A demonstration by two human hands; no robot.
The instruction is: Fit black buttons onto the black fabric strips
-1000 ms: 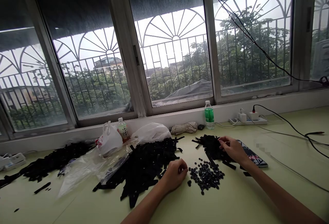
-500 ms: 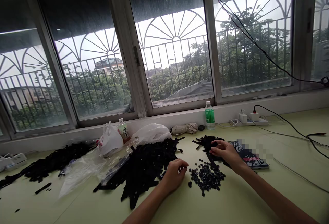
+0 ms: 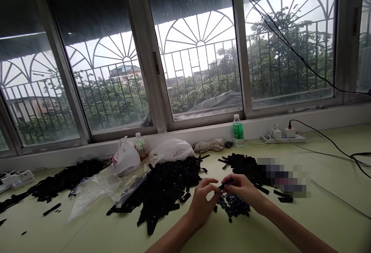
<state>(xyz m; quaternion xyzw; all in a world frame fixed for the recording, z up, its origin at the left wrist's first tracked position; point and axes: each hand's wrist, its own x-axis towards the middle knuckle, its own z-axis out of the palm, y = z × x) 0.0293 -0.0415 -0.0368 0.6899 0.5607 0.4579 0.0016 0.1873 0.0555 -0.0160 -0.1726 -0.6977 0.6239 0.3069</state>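
Observation:
Above a pile of small dark round pieces (image 3: 234, 206), my two hands meet. My right hand (image 3: 242, 191) pinches a short black strip (image 3: 224, 185). My left hand (image 3: 204, 202) has its fingertips closed at the strip's left end; whether a small round piece is between them is too small to tell. To the left lies a large heap of black strips (image 3: 165, 187). Behind my right hand is a smaller heap of black strips (image 3: 245, 168).
Clear plastic sheeting (image 3: 95, 191), a white bag (image 3: 126, 158), a drink bottle (image 3: 140, 146) and a green-labelled bottle (image 3: 238, 132) stand or lie along the back. A power strip (image 3: 282, 139) with cables is at the right. More black strips (image 3: 63, 177) lie far left.
My right hand has come left and down from the smaller heap with a black strip. My left hand has moved slightly right, and the two hands now meet.

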